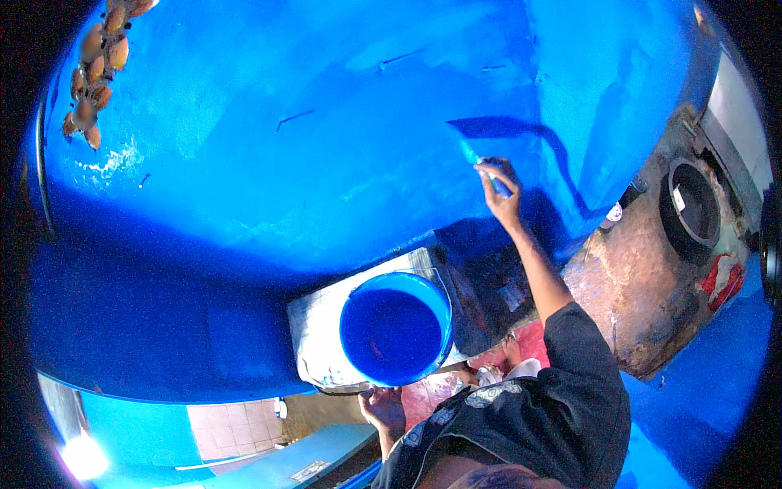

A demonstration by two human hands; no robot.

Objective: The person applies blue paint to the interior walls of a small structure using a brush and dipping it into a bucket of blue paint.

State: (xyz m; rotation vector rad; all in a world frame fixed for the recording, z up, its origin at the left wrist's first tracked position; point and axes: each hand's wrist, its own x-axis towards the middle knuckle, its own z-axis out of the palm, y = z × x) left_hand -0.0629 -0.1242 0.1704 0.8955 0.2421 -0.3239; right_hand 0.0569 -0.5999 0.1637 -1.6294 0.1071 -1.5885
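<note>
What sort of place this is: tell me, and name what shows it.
Probably a room in a home, though the view can't settle that. Signs are the broad blue wall, the blue bucket on a pale-topped stand, and the dark round tub at right.

Wall (244, 98): painted, streaked, with a soft sheen. Bucket (443, 306): smooth, plastic-looking, with slight gloss. Shirt (586, 375): matt cloth. Tub (674, 224): matt, rubber-like. Brown surface (631, 289): rough, blotched, earthen in look.
</note>
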